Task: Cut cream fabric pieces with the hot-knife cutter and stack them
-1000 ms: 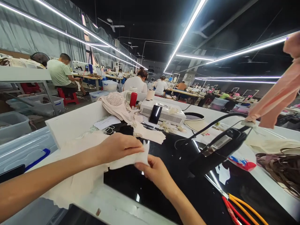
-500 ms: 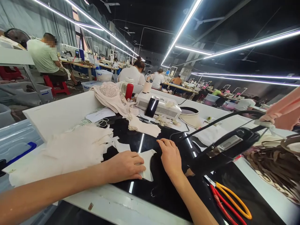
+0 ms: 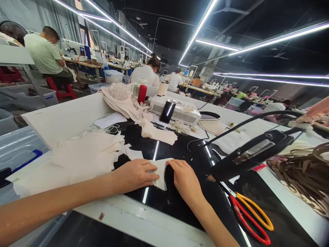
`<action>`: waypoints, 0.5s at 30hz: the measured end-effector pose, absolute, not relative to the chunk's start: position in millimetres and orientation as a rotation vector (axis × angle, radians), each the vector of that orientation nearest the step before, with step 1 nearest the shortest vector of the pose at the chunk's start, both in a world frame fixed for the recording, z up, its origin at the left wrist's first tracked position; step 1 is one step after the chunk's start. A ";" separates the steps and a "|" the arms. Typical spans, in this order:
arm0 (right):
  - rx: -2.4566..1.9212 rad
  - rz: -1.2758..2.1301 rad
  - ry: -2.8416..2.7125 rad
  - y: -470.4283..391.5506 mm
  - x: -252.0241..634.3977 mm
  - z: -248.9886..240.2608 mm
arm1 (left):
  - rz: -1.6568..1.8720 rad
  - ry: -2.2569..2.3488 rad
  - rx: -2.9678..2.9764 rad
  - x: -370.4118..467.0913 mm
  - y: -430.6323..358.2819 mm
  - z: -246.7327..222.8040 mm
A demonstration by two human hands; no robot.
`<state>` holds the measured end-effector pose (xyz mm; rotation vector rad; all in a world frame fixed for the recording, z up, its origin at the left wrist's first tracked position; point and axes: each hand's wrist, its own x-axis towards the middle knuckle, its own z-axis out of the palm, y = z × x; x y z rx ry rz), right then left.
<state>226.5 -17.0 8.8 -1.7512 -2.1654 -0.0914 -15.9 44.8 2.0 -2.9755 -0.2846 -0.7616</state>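
Observation:
A small cream fabric piece [image 3: 160, 174] lies on the glossy black work surface [image 3: 177, 209] in front of me. My left hand [image 3: 137, 174] rests across its left part, fingers stretched out and pressing it down. At the top right corner of the fabric, my right hand [image 3: 185, 178] has its fingers bent together on the edge; its thumb is mostly hidden. Left of my hands is a large pile of cream fabric pieces [image 3: 77, 156], with loose pieces reaching toward my left hand. A black handheld tool [image 3: 246, 156] with a cord stands to the right of my right hand.
Scissors [image 3: 253, 214] with red and orange handles lie at the right. Further back are a phone [image 3: 167, 112], a white vented box [image 3: 177, 111], a red cylinder [image 3: 142, 94] and a stack of cream fabric [image 3: 159, 133]. Brown strips [image 3: 303, 171] hang at the far right.
My right hand has moved left and its fingertips now meet the fabric piece's upper right corner. My left hand stays on the fabric. The camera view has shifted slightly.

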 end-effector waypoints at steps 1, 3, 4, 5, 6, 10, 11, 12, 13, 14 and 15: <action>-1.752 -0.097 -2.172 -18.3 226.3 8.9 | -0.757 -0.300 -2.970 -18.0 45.3 2.6; -1.737 -0.106 -2.187 -22.2 223.3 8.4 | -0.752 -0.338 -2.961 -23.2 46.2 3.2; -1.722 -0.110 -2.194 -24.4 220.9 7.9 | -0.749 -0.359 -2.959 -26.1 46.5 3.3; -1.704 -0.115 -2.199 -26.6 218.0 7.2 | -0.747 -0.374 -2.958 -29.0 46.7 3.4; -1.683 -0.120 -2.205 -28.6 215.0 6.5 | -0.742 -0.383 -2.959 -31.9 46.6 3.7; -1.604 -0.149 -2.237 -33.4 204.6 3.3 | -0.698 -0.390 -2.981 -41.1 45.1 7.7; -1.591 -0.160 -2.246 -33.9 203.0 2.5 | -0.676 -0.399 -2.993 -42.7 44.6 9.3; -1.581 -0.174 -2.254 -34.3 201.7 1.7 | -0.651 -0.413 -3.004 -44.2 44.1 11.1; -1.575 -0.189 -2.260 -34.5 200.9 0.9 | -0.627 -0.429 -3.013 -45.5 43.7 12.9; -1.571 -0.206 -2.264 -34.7 200.4 0.1 | -0.602 -0.445 -3.021 -46.8 43.4 14.7; -1.570 -0.225 -2.267 -35.0 200.1 -0.5 | -0.584 -0.452 -3.023 -48.0 43.1 16.5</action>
